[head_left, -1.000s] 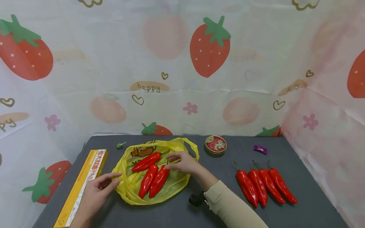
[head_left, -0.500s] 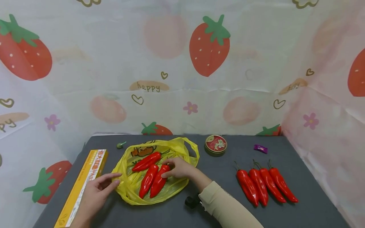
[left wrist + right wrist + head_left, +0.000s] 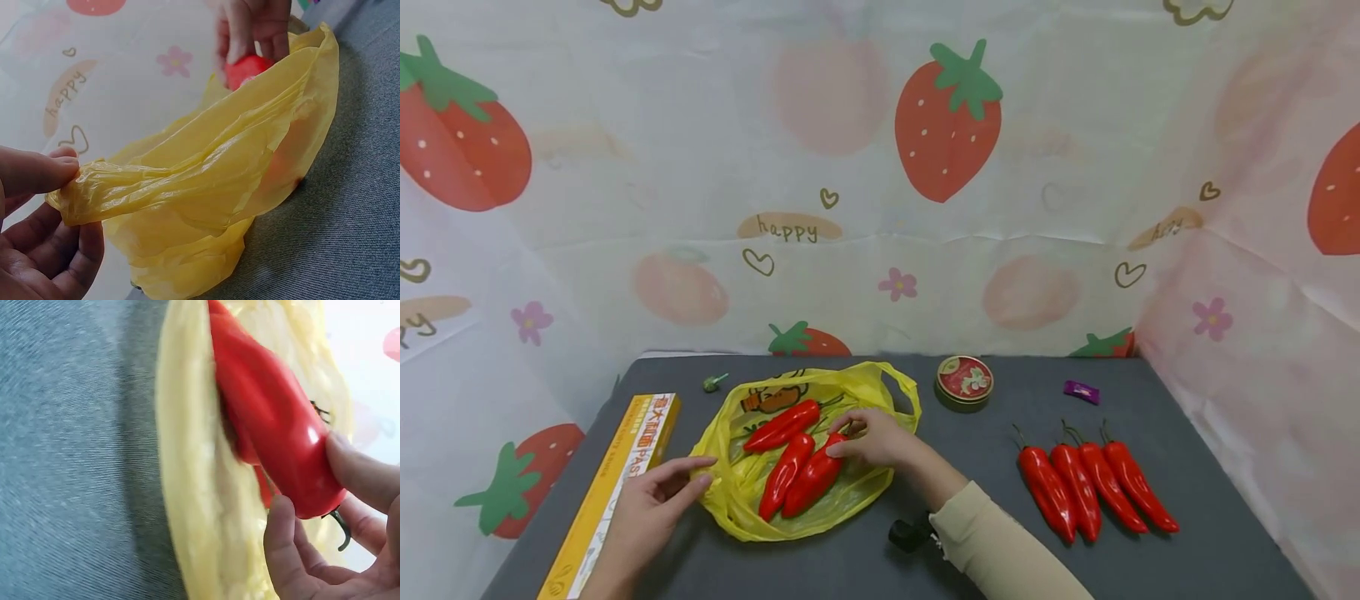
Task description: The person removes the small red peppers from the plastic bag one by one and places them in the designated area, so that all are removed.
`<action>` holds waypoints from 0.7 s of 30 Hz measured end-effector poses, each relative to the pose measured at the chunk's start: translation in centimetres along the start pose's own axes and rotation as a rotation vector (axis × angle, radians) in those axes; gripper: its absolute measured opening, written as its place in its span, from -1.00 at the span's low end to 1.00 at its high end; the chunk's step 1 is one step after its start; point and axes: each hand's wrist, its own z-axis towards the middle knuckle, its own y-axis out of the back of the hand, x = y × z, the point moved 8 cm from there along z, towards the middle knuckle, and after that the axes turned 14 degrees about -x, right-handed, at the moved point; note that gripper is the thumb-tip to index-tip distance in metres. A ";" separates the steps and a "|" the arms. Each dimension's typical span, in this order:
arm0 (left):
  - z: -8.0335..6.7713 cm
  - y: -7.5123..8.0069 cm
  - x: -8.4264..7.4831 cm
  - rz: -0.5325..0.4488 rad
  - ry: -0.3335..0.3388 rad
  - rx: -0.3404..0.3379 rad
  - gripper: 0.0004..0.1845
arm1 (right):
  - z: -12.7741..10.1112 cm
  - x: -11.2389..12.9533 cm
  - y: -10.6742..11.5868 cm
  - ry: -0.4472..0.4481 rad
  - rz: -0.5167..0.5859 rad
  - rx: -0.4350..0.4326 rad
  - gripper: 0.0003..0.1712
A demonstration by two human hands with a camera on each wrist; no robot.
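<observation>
A yellow plastic bag (image 3: 857, 508) lies with its mouth spread, two red chili peppers (image 3: 784, 427) visible inside besides the one in hand. My left hand (image 3: 651, 508) pinches the bag's left edge between thumb and fingers; the left wrist view shows the gathered film (image 3: 94, 187) in that grip. My right hand (image 3: 876, 437) reaches over the bag and holds a third red chili pepper (image 3: 814, 477) near its stem end. In the right wrist view, thumb and fingers grip this pepper (image 3: 275, 419), its dark green stem curling below them.
Several red chili peppers (image 3: 1078, 492) lie in a row on the grey table at right. Behind are a round red tin (image 3: 965, 382) and a small purple packet (image 3: 1082, 392). A yellow pasta box (image 3: 610, 496) lies at left, a small green item (image 3: 712, 383) beyond it.
My right hand has come down onto the right-hand pepper in the bag and taken hold of it, and that pepper has tilted. The left hand keeps its hold on the bag edge.
</observation>
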 end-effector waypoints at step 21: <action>-0.1 -0.1 -0.2 -0.010 -0.015 -0.007 -0.72 | -2.1 1.1 4.3 0.041 0.081 -0.032 -0.66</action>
